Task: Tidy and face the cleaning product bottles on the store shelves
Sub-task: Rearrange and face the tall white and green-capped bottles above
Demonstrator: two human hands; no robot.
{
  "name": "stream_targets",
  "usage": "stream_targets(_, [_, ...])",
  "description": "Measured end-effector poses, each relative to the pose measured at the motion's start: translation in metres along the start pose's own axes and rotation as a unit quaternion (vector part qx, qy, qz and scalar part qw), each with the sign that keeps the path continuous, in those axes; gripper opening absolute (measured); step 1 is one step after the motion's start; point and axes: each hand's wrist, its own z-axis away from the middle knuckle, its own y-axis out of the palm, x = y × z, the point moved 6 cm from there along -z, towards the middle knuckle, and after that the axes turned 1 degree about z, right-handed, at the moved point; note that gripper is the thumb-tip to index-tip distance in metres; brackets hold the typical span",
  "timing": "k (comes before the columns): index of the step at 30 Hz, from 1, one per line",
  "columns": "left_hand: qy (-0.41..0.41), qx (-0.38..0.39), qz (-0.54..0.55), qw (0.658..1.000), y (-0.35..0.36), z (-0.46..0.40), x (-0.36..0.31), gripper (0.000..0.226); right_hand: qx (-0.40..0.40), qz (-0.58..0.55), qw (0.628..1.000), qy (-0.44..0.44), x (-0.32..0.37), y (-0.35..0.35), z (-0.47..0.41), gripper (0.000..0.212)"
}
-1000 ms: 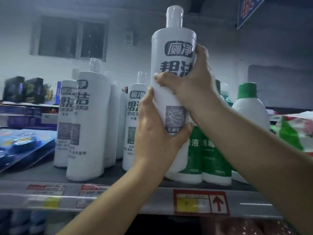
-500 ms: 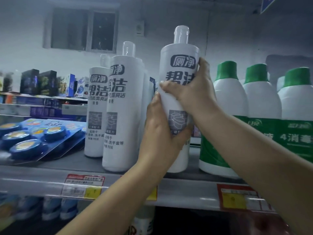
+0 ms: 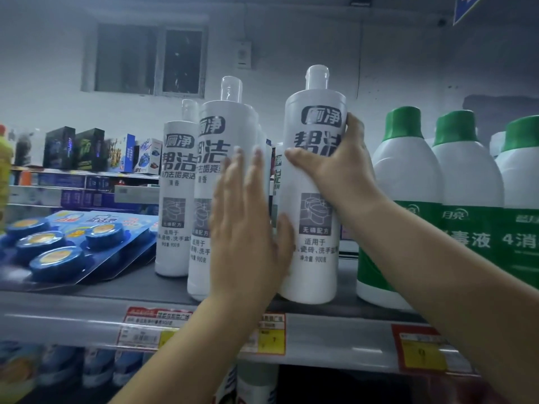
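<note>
A tall white cleaner bottle (image 3: 313,182) with a clear cap stands upright at the shelf's (image 3: 73,313) front edge, label facing me. My right hand (image 3: 335,167) grips its upper right side, thumb across the label. My left hand (image 3: 248,225) is flat with straight fingers, palm against the neighbouring white bottle (image 3: 210,182) just left; its thumb touches the gripped bottle's lower left. Another white bottle (image 3: 175,199) stands further left, and more hide behind these.
Green-capped white disinfectant bottles (image 3: 408,176) line the shelf to the right. Blue toilet-block blister packs (image 3: 58,243) lie at the left. Price tags (image 3: 151,328) run along the shelf lip. More bottles sit on the shelf below, and boxed goods on a far shelf.
The gripped bottle has come down from the air to stand on the shelf. My left hand let go of it and moved left, flat against the neighbouring bottle.
</note>
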Motion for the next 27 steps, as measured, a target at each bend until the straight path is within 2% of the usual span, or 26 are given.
stream_targets(2, [-0.082, -0.011, -0.046, 0.995, -0.010, -0.004, 0.024, 0.086, 0.000, -0.004, 1.000, 0.003, -0.001, 0.001, 0.000, 0.074])
stream_targets(4, [-0.190, 0.032, -0.037, 0.981, -0.010, -0.008, 0.048, 0.102, -0.003, -0.005, 1.000, 0.007, -0.001, 0.002, -0.001, 0.076])
stream_targets(6, [-0.228, 0.040, -0.016, 0.973, -0.010, -0.009, 0.060, 0.103, -0.005, -0.006, 1.000, 0.003, 0.000, 0.004, -0.001, 0.077])
stream_targets(14, [-0.218, 0.043, 0.044, 0.974, -0.011, -0.011, 0.073, 0.097, -0.010, -0.040, 0.999, -0.026, 0.016, 0.023, 0.005, 0.077])
stream_targets(21, [-0.216, 0.036, 0.042, 0.975, -0.031, -0.016, 0.098, 0.091, 0.014, -0.055, 0.998, -0.009, 0.022, 0.049, 0.006, 0.082])
stream_targets(27, [-0.209, 0.030, 0.028, 0.977, -0.049, -0.020, 0.116, 0.092, 0.036, -0.088, 0.995, 0.017, 0.021, 0.074, 0.006, 0.066])
